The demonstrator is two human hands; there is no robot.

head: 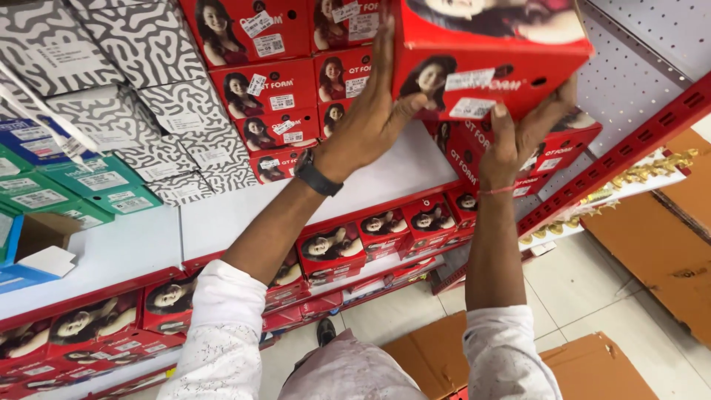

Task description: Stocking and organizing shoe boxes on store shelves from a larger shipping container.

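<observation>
A large red cardboard box (485, 52) with a printed portrait and white stickers is raised at the top right, above the white shelf (229, 211). My left hand (370, 111), with a dark watch on its wrist, presses flat against the box's left side. My right hand (522, 133), a red thread at its wrist, grips the box's lower edge from beneath. Under the box, a stack of similar red boxes (544, 152) rests on the shelf at the right.
More red boxes (274, 81) are stacked at the back of the shelf. Black-and-white patterned boxes (141, 67) and green boxes (81, 185) lie to the left. Red boxes fill the lower shelf (333, 252). Flattened brown cardboard (652, 252) lies on the tiled floor.
</observation>
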